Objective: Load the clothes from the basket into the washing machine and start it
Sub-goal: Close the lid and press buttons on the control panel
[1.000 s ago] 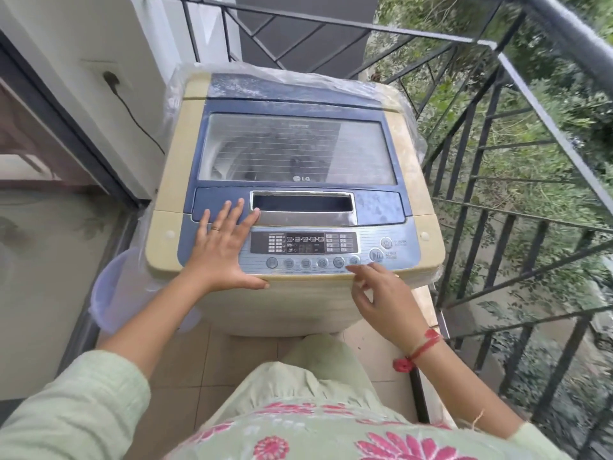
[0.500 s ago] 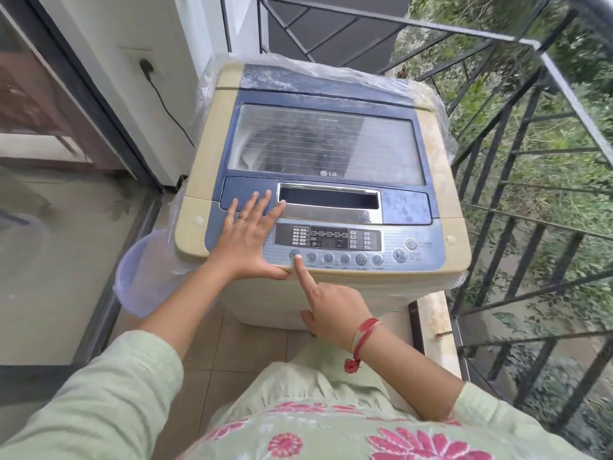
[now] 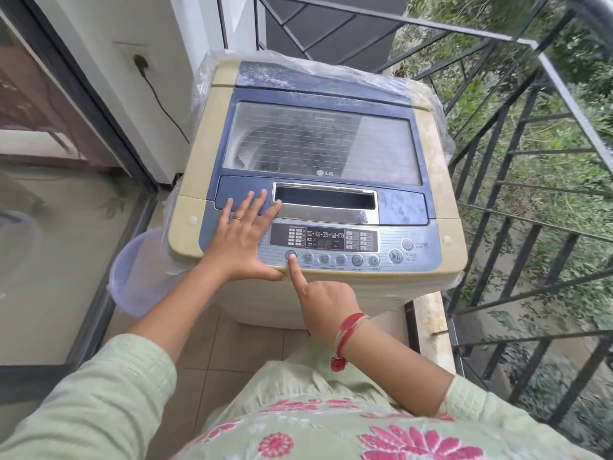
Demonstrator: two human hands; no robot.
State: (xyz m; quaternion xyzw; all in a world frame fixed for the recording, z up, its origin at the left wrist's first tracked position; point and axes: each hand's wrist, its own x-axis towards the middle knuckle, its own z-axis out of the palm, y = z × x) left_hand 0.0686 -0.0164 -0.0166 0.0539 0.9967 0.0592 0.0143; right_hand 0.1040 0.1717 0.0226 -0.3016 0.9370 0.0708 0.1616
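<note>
Now at the panel, judging by the shut lid on the washer: loading seemingly done, starting not yet. Washer straight ahead of the body, between wall and railing.

Left hand spread flat, palm down, on the panel's left end, reaching onto the lid's front strip, thumb along the front edge. Right hand pointing: index straight, tip pressed on the leftmost button, other fingers curled on nothing.

Start button to the right of that tip, in the same row, past all the small buttons. Row's long axis left to right, along the washer's front edge. Right hand the nearer of the two; left hand further off, on the far side of the row. So probably a plain sideways shift rightward, with no reach away from the body.

Counted: one washer, one lid, six small round buttons, one start button, one power button just above and right of it, one display, two hands. One pale tub, likely the basket, on the floor just beside the washer's left side, contents hidden. No telling clothes through the lid's glass.
</note>
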